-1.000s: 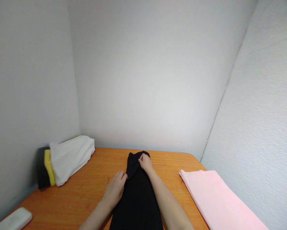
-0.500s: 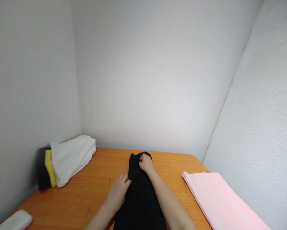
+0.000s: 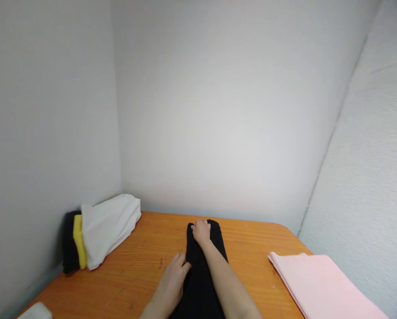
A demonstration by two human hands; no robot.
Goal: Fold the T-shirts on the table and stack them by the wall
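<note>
A long, narrow piece of folded black clothing (image 3: 198, 283) lies on the wooden table, running from the bottom of the view toward the back wall. My left hand (image 3: 174, 275) is closed at its left edge, thumb over the fabric and fingers along the side. Farther off, my right hand (image 3: 201, 230) has its fingers bent over the left part of the far end, gripping the cloth there. My right forearm lies across the garment and covers some of it. What kind of garment it is cannot be made out.
Against the left wall, white cloth (image 3: 110, 228), yellow cloth (image 3: 79, 241) and black cloth (image 3: 71, 243) stand together. Folded pink cloth (image 3: 321, 279) lies at the right of the table (image 3: 135, 266). A white object (image 3: 37, 311) is partly visible at the bottom left.
My right hand has moved left across the garment's far end, which looks flatter and straighter. My left hand stays at the left edge. The whole view has shifted slightly.
</note>
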